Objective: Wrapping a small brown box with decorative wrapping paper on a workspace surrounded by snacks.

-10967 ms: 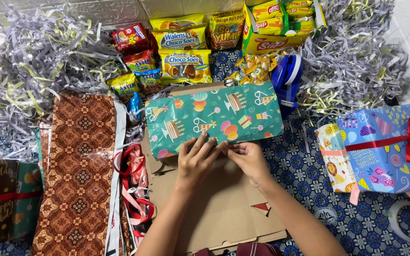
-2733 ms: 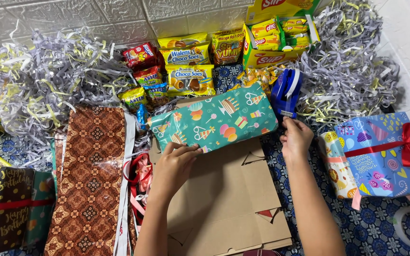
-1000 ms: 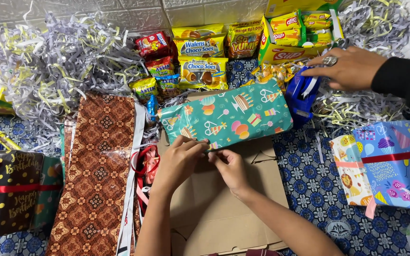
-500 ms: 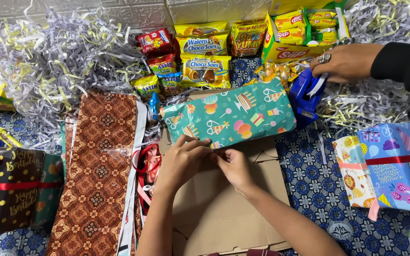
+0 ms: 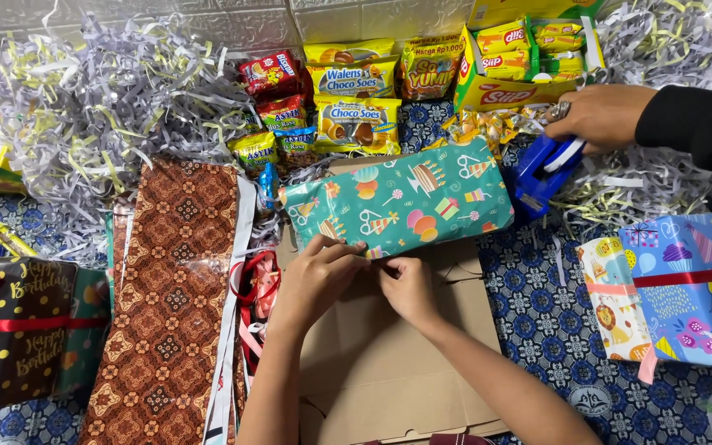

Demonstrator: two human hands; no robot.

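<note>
Teal-wrapped gift box, a long rectangular parcel in green-blue paper printed with cakes, party hats, lollipops and small presents, lying slightly tilted across the far edge of a flattened brown cardboard sheet on a blue patterned cloth. Left hand and right hand meet at the middle of the parcel's near long edge; the fingers of both are drawn narrow, pinching and pressing the paper seam there, knuckles nearly touching. At upper right, another person's hand, in a black sleeve with a ring on one finger, grips a blue tape dispenser just beside the parcel's right end. Behind the parcel stand snack packets in yellow and red, and a yellow carton of further packets, with heaps of shredded grey and yellow paper at the left and at the right. Left of the cardboard lies a strip of brown batik-patterned wrapping paper, with a tangle of red ribbon between the two. At far left sits a dark gift with gold dots bound in red ribbon; at far right, a blue wrapped gift with cupcake print and a red band.
</note>
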